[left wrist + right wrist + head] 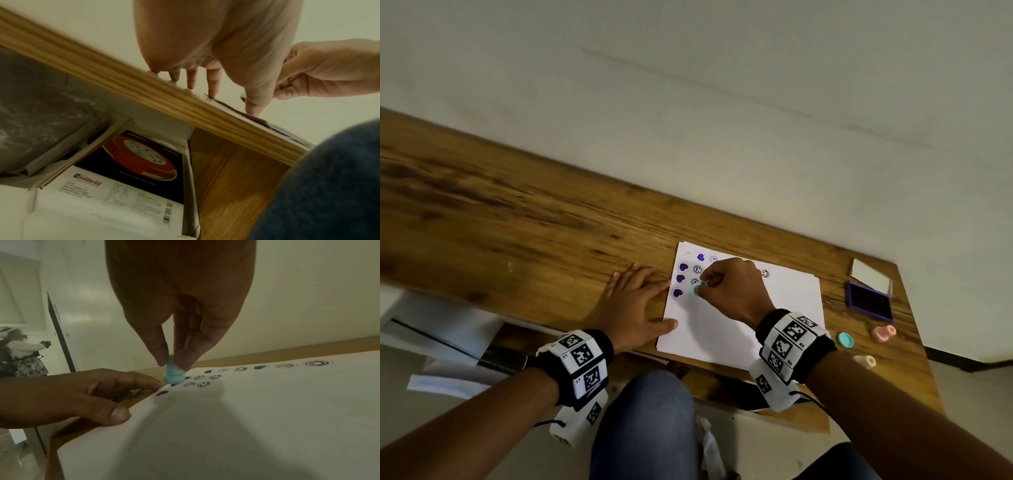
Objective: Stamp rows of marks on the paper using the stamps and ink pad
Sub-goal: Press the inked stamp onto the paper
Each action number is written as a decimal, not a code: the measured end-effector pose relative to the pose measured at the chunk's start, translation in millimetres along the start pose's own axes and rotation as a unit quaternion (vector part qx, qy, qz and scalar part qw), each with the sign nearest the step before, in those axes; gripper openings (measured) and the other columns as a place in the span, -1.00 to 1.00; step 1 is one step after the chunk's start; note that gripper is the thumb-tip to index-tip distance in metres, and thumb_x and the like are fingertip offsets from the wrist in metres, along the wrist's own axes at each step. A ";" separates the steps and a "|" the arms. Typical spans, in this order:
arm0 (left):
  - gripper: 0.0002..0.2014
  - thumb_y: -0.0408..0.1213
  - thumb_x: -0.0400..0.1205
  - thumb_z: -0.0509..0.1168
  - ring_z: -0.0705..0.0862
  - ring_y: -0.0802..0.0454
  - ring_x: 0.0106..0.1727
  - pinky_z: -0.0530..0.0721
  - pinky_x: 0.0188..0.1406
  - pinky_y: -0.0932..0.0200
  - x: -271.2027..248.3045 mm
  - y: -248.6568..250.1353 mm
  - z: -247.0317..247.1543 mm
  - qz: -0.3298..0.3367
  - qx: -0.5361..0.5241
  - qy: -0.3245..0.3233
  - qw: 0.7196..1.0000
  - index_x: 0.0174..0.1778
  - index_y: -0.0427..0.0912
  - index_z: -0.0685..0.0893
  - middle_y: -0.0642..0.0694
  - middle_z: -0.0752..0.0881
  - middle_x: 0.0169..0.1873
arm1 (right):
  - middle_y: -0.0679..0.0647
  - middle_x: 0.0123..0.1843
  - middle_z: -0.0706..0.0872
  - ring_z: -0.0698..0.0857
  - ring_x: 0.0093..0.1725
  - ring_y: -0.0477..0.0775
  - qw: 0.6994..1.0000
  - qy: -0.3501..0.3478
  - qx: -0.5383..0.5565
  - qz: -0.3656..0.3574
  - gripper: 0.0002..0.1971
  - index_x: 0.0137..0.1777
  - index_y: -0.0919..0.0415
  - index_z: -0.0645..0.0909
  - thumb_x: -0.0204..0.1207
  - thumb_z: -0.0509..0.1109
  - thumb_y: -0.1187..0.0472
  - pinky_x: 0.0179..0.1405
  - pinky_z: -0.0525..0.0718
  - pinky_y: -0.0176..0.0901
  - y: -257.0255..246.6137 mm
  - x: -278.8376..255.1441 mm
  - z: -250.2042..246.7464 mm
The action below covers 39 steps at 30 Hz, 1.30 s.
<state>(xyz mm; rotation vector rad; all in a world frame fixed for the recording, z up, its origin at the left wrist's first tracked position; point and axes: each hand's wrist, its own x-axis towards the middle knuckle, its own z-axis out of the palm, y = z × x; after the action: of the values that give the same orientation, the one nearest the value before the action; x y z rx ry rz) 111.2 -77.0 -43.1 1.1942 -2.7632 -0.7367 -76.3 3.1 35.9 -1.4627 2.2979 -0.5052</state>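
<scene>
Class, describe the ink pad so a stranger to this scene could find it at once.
Start at the white paper on the wooden table. Look past its right edge, toward the table's far right corner: the ink pad lies open there. It is the only purple rectangular case; the stamps nearby are small, round and pastel.

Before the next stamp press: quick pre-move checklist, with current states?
1. Teal stamp held in right hand by a fingertip grip: ok.
2. Left hand steadies the paper, thumb on its edge: ok.
3. Stamp upright, base facing down: ok.
4. Stamp over a blank spot in the fourth row, beside the heart mark: ok.
5. Stamp face inked: cannot tell, face hidden.
6. Ink pad open, on the right: ok.
</scene>
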 end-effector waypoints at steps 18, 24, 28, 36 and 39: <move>-0.08 0.51 0.25 0.00 -0.19 0.02 0.71 -0.28 0.66 -0.18 0.5 0.6 5.2 -0.005 0.007 0.003 1.000 0.58 0.29 0.26 0.08 0.03 0.69 | -0.01 -0.04 0.87 0.78 -0.07 -0.04 1.000 -0.007 -0.004 0.005 -0.74 0.09 0.11 0.84 0.44 0.56 0.05 0.08 0.72 -0.13 1.4 -2.3 0.6; -0.11 0.48 0.26 0.06 -0.18 0.01 0.71 -0.32 0.63 -0.15 0.8 3.5 6.1 -0.016 0.005 0.009 1.000 0.57 0.29 0.28 0.09 0.04 0.68 | 0.03 0.04 0.87 0.73 -0.08 -0.06 1.000 -0.024 -0.008 -0.008 -0.71 0.14 0.15 0.83 0.47 0.57 0.05 -0.08 0.57 -0.28 -0.4 1.0 6.1; -0.12 0.46 0.26 0.08 -0.18 0.01 0.71 -0.34 0.63 -0.13 0.5 4.9 5.2 -0.014 -0.005 0.011 1.000 0.56 0.28 0.30 0.09 0.05 0.68 | 0.04 0.07 0.86 0.75 0.03 0.02 0.999 -0.030 -0.017 -0.008 -0.69 0.17 0.16 0.82 0.48 0.56 0.05 0.01 0.63 -0.20 1.4 2.4 10.9; -0.13 0.46 0.25 0.09 -0.18 0.01 0.71 -0.34 0.62 -0.14 1.4 5.2 7.4 -0.017 -0.008 0.018 1.000 0.55 0.29 0.32 0.09 0.05 0.67 | 0.06 0.03 0.87 0.74 0.07 0.10 0.998 -0.049 -0.038 -0.005 -0.76 0.04 0.17 0.86 0.43 0.62 0.08 -0.03 0.55 -0.19 -4.0 12.5 12.4; -0.12 0.46 0.23 0.09 -0.18 0.01 0.71 -0.33 0.64 -0.15 1.4 6.2 6.9 -0.015 -0.019 0.019 1.000 0.53 0.29 0.34 0.08 0.07 0.67 | 0.02 -0.22 0.82 0.76 -0.08 0.07 0.996 -0.079 -0.028 0.017 -0.81 -0.17 0.17 0.86 0.30 0.70 0.10 -0.08 0.62 -0.18 -4.4 21.3 6.0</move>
<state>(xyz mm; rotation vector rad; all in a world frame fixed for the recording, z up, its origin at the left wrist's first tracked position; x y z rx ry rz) 104.6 -71.5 -46.8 1.2311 -2.6945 -0.7590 -78.3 -18.7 30.4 -1.4313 2.2254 -0.3061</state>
